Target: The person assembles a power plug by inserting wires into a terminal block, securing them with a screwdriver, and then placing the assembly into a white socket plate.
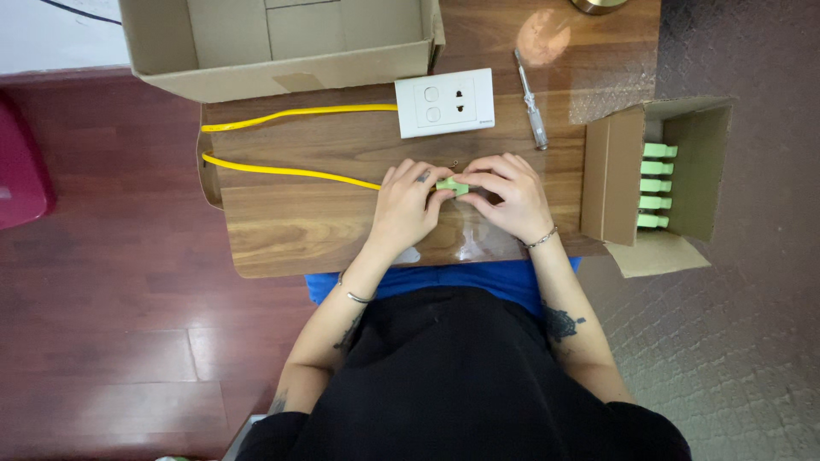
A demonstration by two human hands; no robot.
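both hands (461, 201) pinch a green connector (452, 185) on yellow cable (290, 172)

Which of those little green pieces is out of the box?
The green piece held between both hands, left hand and right hand, at the yellow cable's end. The others sit inside the small cardboard box.

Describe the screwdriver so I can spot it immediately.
Start at the wooden table and find the white wall socket plate near its far edge. Just right of it lies the screwdriver, slim with a clear handle, the only tool there.
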